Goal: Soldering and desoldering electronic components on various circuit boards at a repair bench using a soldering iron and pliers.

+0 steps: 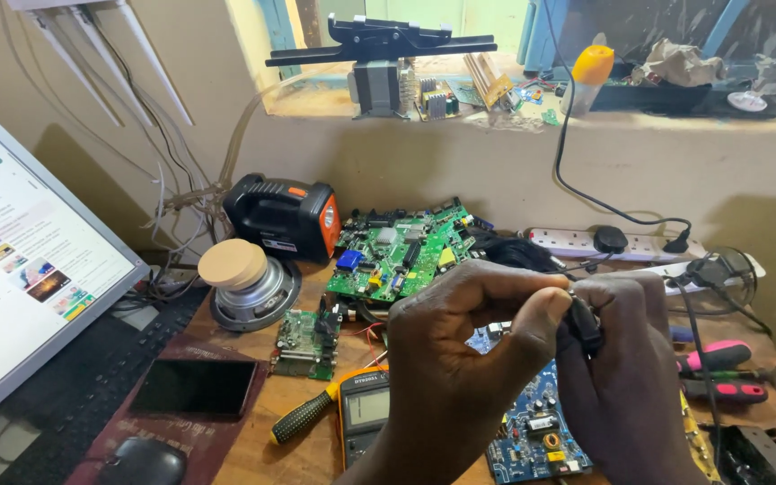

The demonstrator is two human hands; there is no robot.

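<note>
From the head camera, the left hand [460, 359] and right hand [626, 377] meet above the wooden tabletop [253, 449], both closed with fingertips pinching a small black plug [584, 325] between them, its cable [702, 359] trailing to the right. Beneath them lie a blue circuit board [536, 431] and a multimeter [364, 418]. A green circuit board [401, 251], a speaker [249, 283] and a white power strip [621, 244] sit behind.
</note>
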